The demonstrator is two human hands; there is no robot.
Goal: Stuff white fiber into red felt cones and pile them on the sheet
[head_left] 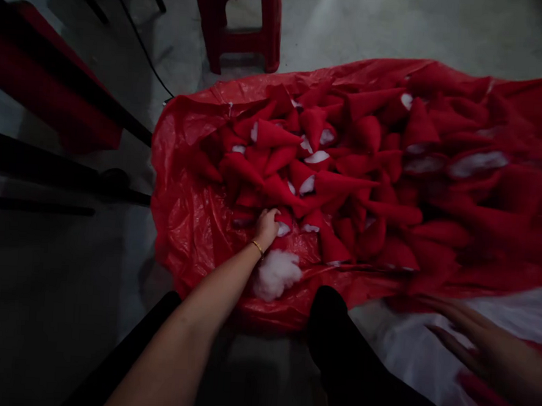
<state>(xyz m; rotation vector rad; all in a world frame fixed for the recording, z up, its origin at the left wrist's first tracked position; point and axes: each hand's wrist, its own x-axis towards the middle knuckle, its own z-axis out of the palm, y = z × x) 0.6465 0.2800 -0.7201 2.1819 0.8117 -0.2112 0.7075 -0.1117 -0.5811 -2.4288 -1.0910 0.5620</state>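
Observation:
A pile of red cone-shaped cloth pieces (345,183), several showing white stuffing at their open ends, lies on a red plastic sheet (182,222). My left hand (266,228), with a gold bracelet at the wrist, reaches to the near left edge of the pile. Its fingers are closed on one red cloth cone (284,223) with white filling. Just below that hand rests a loose tuft of white stuffing (276,275). At the lower right, my right hand (469,334) is held with fingers stretched out and apart, above a whitish translucent plastic bag (418,353).
A red plastic stool (244,42) stands beyond the sheet. Black metal legs and bars (62,166) and a red object (44,85) are at the left, with a thin dark cable reaching the sheet. My dark-clothed legs frame the near edge.

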